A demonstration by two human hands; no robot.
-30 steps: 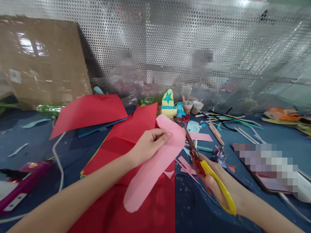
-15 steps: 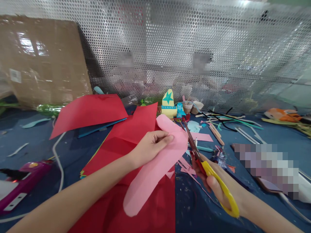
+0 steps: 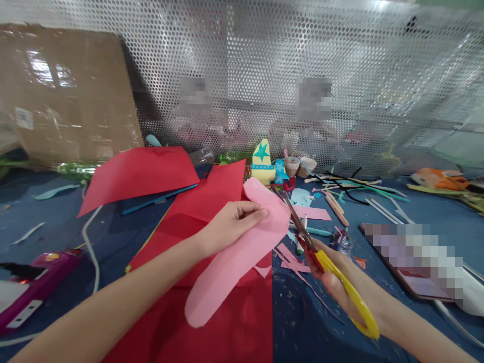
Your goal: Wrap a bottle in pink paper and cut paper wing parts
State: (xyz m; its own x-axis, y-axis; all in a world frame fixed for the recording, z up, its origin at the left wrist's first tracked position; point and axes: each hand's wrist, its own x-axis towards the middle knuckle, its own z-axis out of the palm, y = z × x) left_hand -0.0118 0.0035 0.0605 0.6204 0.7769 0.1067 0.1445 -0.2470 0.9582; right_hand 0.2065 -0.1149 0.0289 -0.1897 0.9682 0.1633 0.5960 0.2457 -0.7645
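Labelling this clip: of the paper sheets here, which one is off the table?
The long pink paper, pinched in the left hand next to the scissors; the red sheets lie on the table.

Bare blue tabletop (image 3: 302,322) lies open at lower centre. Pink scraps (image 3: 291,254) and sticks (image 3: 336,206) crowd centre right; red sheets (image 3: 212,201) fill the middle; a glue gun (image 3: 34,287) blocks lower left.

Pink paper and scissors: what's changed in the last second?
The pink paper swung its lower end slightly left; the scissors slid their yellow handle a little toward lower right. The left hand still pinches the paper, the right hand still grips the scissors; red sheets unmoved.
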